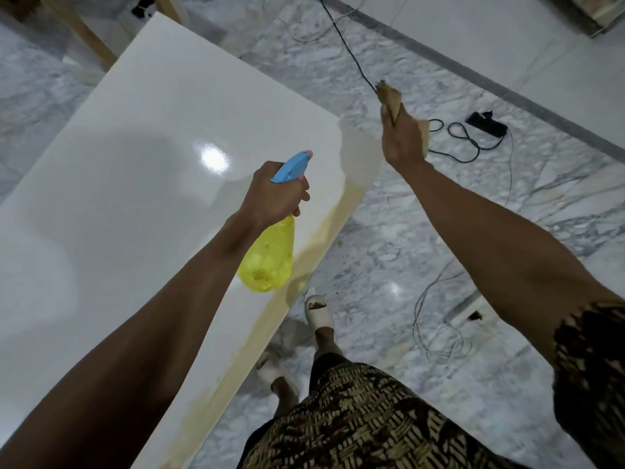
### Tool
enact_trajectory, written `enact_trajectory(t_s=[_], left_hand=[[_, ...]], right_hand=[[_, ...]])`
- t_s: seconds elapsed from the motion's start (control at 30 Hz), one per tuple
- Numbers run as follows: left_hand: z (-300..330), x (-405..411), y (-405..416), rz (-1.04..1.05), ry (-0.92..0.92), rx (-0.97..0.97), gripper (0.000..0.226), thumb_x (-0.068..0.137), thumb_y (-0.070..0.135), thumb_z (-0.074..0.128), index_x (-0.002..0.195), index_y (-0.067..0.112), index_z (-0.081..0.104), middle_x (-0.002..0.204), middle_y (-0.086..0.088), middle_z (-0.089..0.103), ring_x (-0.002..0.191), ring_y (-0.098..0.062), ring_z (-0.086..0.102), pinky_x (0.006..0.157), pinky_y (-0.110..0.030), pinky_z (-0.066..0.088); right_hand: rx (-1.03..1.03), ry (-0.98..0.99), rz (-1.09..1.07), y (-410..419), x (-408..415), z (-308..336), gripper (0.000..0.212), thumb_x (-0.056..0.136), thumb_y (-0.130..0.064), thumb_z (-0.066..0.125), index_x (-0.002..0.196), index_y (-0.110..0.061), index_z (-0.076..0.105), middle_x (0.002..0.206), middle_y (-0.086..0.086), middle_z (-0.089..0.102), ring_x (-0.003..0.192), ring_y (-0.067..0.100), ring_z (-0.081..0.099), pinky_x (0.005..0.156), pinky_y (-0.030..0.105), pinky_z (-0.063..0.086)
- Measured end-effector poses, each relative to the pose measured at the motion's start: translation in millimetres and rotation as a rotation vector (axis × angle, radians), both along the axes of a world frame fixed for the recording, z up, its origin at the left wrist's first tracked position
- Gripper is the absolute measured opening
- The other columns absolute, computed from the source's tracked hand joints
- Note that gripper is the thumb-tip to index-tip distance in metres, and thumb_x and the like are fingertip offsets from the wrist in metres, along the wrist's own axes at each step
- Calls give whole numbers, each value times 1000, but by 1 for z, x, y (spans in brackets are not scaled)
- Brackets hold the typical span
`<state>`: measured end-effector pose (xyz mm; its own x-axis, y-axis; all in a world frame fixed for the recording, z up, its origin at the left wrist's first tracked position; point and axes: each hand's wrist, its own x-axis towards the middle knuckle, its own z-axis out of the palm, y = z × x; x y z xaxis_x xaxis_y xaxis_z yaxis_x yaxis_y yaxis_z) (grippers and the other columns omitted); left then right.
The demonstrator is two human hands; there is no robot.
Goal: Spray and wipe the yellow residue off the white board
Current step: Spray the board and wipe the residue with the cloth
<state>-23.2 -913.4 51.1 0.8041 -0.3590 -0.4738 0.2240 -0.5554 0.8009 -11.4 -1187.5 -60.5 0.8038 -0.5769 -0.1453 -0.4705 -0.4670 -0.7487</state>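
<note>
Most yellow residue [314,238] stays along the white board's [135,164] right edge; left hand [275,194] grips the spray bottle [267,262], right hand [402,137] clutches the cloth [392,96], lifted clear.

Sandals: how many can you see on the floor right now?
2. One sandal is by the board's near edge, below the spray bottle. The other sandal is nearer the person, blurred and partly hidden.
</note>
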Motion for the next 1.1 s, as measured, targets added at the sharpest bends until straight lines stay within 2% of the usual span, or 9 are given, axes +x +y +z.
enact_trajectory(t_s=[0.03,0.07,0.13,0.17,0.3,0.53,0.67,0.93,1.1], left_hand=[[-2,3,-2,1,0,-4,51,96,4,54,136,32,67,90,-8,73,73,-25,71,61,-30,59],[-4,5,-3,4,0,-8,52,97,2,53,138,31,67,90,-7,72,72,-21,72,59,-28,59],[-7,8,-5,14,-6,-9,54,96,-2,51,139,26,67,91,-8,69,66,-11,70,53,-22,56],[-10,9,-5,23,-2,-13,54,95,-4,51,139,23,68,91,-8,68,67,-11,69,51,-22,55],[-19,11,3,65,36,-27,53,96,-4,51,140,20,68,88,-6,65,75,-17,69,50,-21,54],[-22,-6,25,51,38,16,54,97,-3,51,142,22,66,91,-9,67,63,-11,66,50,-20,53],[-23,-24,47,60,37,33,52,99,2,53,143,25,65,90,-10,70,65,-19,65,53,-21,55],[-19,-79,121,86,-4,22,51,100,0,53,145,21,63,94,-13,69,53,-2,66,50,-18,53],[-20,-127,184,85,-31,49,51,100,2,53,146,23,63,93,-10,70,56,-9,66,51,-18,54]], right_hand=[[-57,137,108,-3,7,-20,73,100,-62,26,138,-5,49,123,23,62,112,33,61,90,41,45],[-122,301,224,0,9,-41,74,102,-60,26,152,-6,31,149,22,44,138,34,42,111,46,32],[-277,483,398,13,4,-74,68,105,-52,27,160,-17,9,167,15,5,154,34,2,123,53,2],[-341,481,420,22,-1,-83,63,106,-49,27,160,-24,8,167,13,-1,154,34,-6,122,54,-4],[-496,390,400,52,-19,-91,56,106,-43,30,158,-31,14,167,13,3,154,36,-4,122,55,-5],[-546,303,421,80,-47,-100,58,103,-47,31,157,-30,23,165,15,16,152,40,9,121,60,5],[-517,326,424,104,-63,-100,58,104,-50,26,158,-32,16,167,12,6,154,36,0,122,57,-2],[-537,279,460,188,-124,-99,61,101,-54,7,158,-34,11,167,10,8,154,35,1,122,58,1],[-578,249,468,251,-165,-104,62,100,-54,11,158,-32,14,167,12,10,153,38,5,122,59,3]])
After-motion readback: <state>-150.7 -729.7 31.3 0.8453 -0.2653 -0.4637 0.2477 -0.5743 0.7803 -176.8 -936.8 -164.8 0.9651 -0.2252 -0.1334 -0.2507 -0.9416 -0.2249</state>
